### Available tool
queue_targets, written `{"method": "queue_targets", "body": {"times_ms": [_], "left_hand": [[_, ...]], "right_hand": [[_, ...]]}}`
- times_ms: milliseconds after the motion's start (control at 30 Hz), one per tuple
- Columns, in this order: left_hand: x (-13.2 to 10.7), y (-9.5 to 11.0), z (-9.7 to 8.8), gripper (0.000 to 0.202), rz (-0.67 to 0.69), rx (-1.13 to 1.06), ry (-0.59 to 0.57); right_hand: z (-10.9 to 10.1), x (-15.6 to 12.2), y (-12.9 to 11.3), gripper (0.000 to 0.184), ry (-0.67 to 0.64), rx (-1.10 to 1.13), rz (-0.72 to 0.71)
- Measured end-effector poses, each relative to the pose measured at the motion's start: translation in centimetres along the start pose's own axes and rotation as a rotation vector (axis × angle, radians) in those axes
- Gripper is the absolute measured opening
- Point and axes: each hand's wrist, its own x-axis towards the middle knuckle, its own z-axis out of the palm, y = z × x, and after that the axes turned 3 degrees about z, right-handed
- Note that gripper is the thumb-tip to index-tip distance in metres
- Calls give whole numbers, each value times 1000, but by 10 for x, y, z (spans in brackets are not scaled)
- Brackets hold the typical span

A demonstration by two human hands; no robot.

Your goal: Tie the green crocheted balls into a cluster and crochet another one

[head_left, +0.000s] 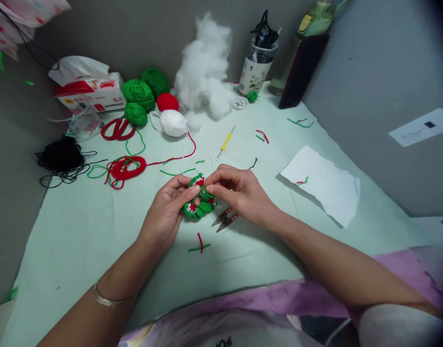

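Note:
Between my two hands is a small green crocheted piece (200, 210) with red and white patches. My left hand (173, 205) grips it from the left, thumb pressed on its front. At its upper right edge, my right hand (241, 193) is closed in a pinch; what the fingertips hold there is too small to make out. Thread snips (224, 220) with red handles lie on the table partly under my right hand. Just beyond the hands rests a crochet hook (227, 141) with a yellow handle. Cut red and green yarn ends (200, 249) lie crossed in front.
Green yarn balls (138, 95), a white yarn ball (174, 123), red scissors (118, 129), a red yarn coil (126, 167) and black yarn (62, 153) lie left. White stuffing (205, 67), a pen cup (256, 67) and a bottle (311, 43) stand behind. Torn paper (324, 185) lies right.

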Motion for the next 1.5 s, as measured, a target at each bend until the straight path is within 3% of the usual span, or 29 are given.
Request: {"method": "queue_targets", "body": {"times_ms": [200,400,600,733,867,933,1033,1200,1267,1433,1500], "left_hand": [[-1,-3,-1,16,113,86,28],[0,-4,-3,14,164,139,59],[-1,-4,-8,10,294,419,77],[1,-3,-10,10,203,428,1],[2,-1,-10,15,81,397,-73],[1,0,-9,17,34,439,-118],[0,2,-8,19,-7,490,-173],[0,5,-10,24,-41,497,-171],[0,5,-10,25,-53,481,-167],[-2,5,-10,27,-59,446,-151],[-2,4,-9,25,-48,428,-154]], "right_hand": [[2,2,6,11,-4,131,54],[-1,6,6,14,-127,267,133],[-5,8,8,20,-215,457,310],[-11,8,1,16,-269,474,326],[-17,8,-5,13,-95,197,140],[-18,7,-5,18,-81,109,64],[-18,6,-4,26,-162,118,54],[-20,7,-2,31,-329,263,210],[-21,10,0,30,-291,302,222],[-26,18,5,32,-29,425,231],[-26,19,5,34,-36,492,246]]}}
